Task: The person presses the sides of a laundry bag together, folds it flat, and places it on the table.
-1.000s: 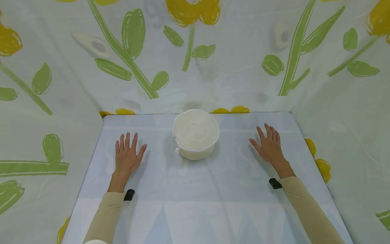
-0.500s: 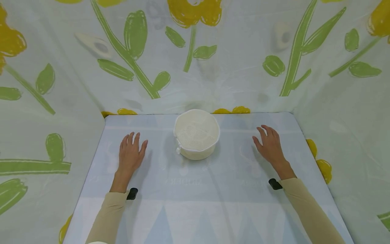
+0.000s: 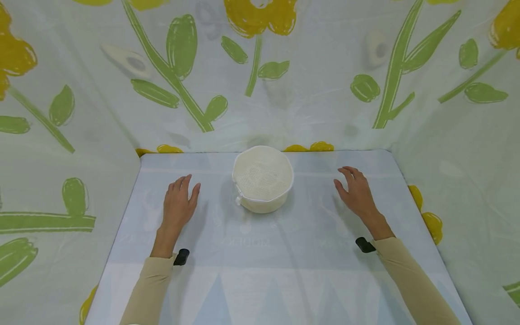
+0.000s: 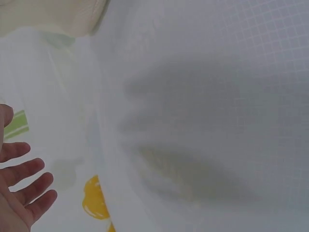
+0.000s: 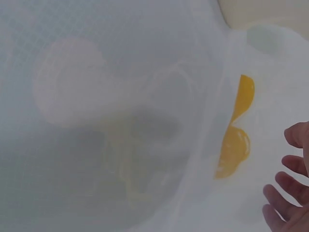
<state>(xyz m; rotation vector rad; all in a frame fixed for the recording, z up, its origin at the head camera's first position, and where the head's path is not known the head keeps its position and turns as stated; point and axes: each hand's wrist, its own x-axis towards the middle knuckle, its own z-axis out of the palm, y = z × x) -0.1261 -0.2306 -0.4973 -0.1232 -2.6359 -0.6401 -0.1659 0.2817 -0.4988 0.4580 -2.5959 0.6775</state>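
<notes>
A white round mesh laundry bag (image 3: 264, 178) stands at the back middle of the table, its zipper pull (image 3: 239, 198) at the front left. My left hand (image 3: 178, 203) is left of the bag, fingers relaxed and slightly bent, a shadow beside it. On the other side, my right hand (image 3: 357, 192) hovers with loosely bent fingers and the thumb apart. Neither hand touches the bag. Part of the bag (image 4: 48, 17) fills the top left of the left wrist view, with the left fingers (image 4: 29, 169) below. The right wrist view has the bag (image 5: 265, 12) at the top right.
A pale blue and white tabletop (image 3: 260, 257) with faint printed shapes lies under the hands. Hanging sheets (image 3: 317, 90) with green stems and yellow flowers enclose its back and sides. A dark wrist device (image 3: 181, 257) sits at the left cuff, another (image 3: 365, 245) at the right.
My left hand has moved right, closer to the bag, and its spread fingers have drawn together. The right hand's fingers have bent more. The bag has stayed in place.
</notes>
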